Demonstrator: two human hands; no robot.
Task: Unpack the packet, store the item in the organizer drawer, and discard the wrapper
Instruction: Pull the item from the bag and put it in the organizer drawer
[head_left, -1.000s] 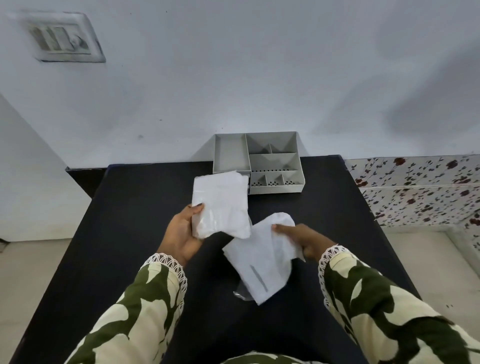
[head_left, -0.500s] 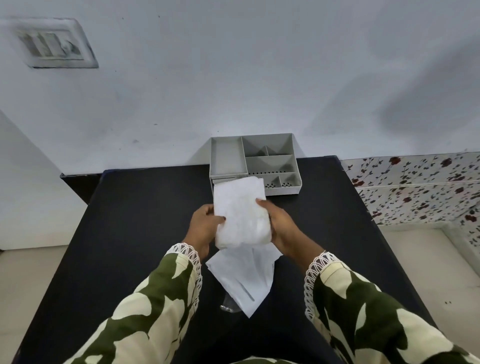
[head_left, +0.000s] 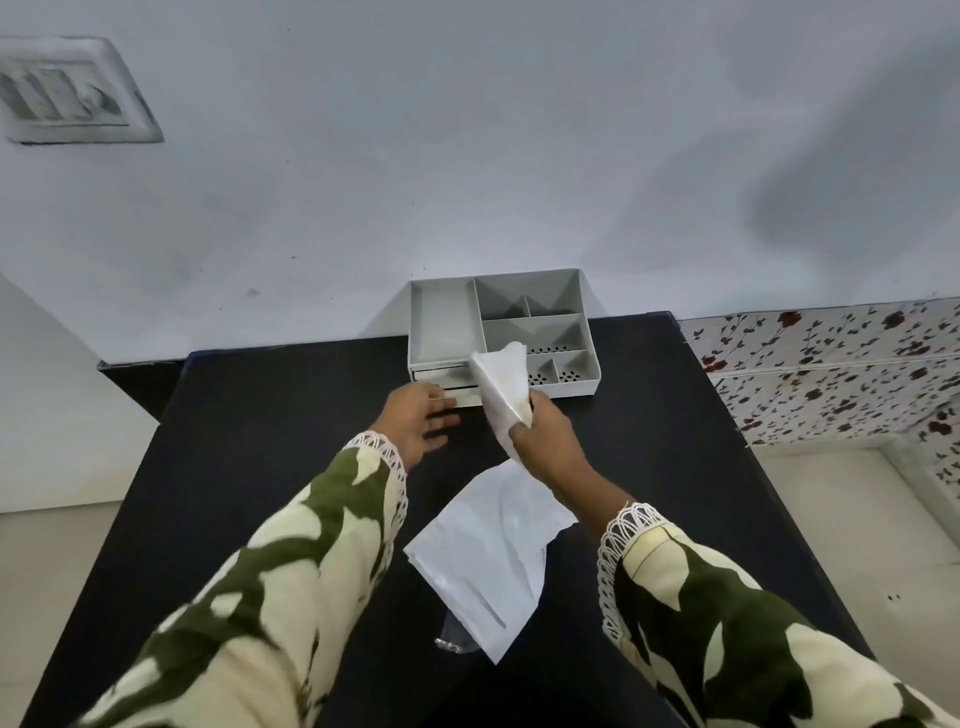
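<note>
A grey organizer (head_left: 441, 325) with several open compartments stands at the table's far edge against the wall. Its drawer (head_left: 447, 375) is in the front left. My left hand (head_left: 420, 420) reaches to the drawer front, fingers spread and touching it, holding nothing. My right hand (head_left: 545, 439) grips a folded white item (head_left: 503, 387) and holds it upright just in front of the organizer. The empty white wrapper (head_left: 485, 556) lies flat on the black table (head_left: 249, 467) between my forearms, with a small clear plastic scrap (head_left: 451, 636) at its near corner.
A pale wall rises right behind the organizer, with a switch plate (head_left: 67, 93) at upper left. Floral tiles (head_left: 831, 364) and a light floor lie off the table's right edge. The table's left and right edges drop to the floor.
My left hand let go of the white item and moved forward to the drawer front. My right hand now holds the item alone, lifted toward the organizer. The wrapper stays on the table.
</note>
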